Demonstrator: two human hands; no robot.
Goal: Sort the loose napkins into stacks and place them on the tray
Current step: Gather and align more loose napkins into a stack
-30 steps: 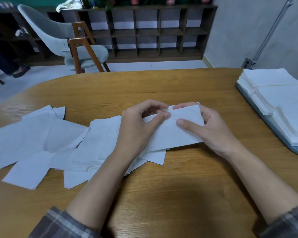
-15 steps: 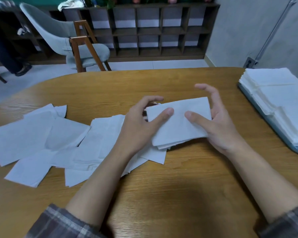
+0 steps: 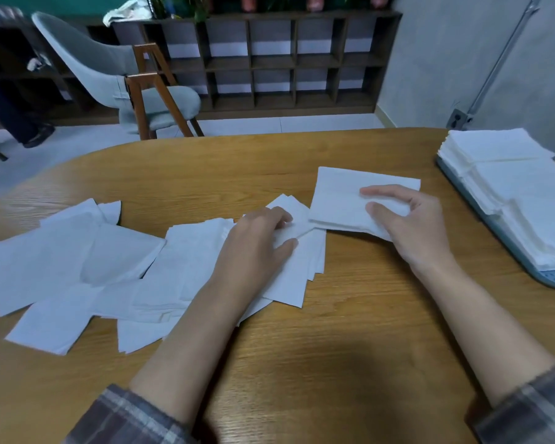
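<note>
Several loose white napkins [image 3: 77, 261] lie spread over the left half of the wooden table [image 3: 334, 347]. My left hand [image 3: 257, 241] rests on the right end of that spread, its fingers pinching the top napkin [image 3: 289, 270]. My right hand [image 3: 410, 219] grips a small stack of napkins [image 3: 340, 197] by its near right corner, thumb on top, just right of the loose ones. A grey-blue tray [image 3: 481, 225] at the table's right edge holds tall stacks of white napkins [image 3: 519, 184].
Beyond the table's far edge stand a grey chair with wooden legs [image 3: 132, 88] and a dark cubby shelf [image 3: 269, 62] along the wall. A person's leg and shoe [image 3: 29, 133] show at far left. A conduit and outlet box [image 3: 458, 118] sit on the right wall.
My right hand carried the small stack to the right, away from the loose napkins. My left hand let go of that stack and dropped onto the loose napkins.
</note>
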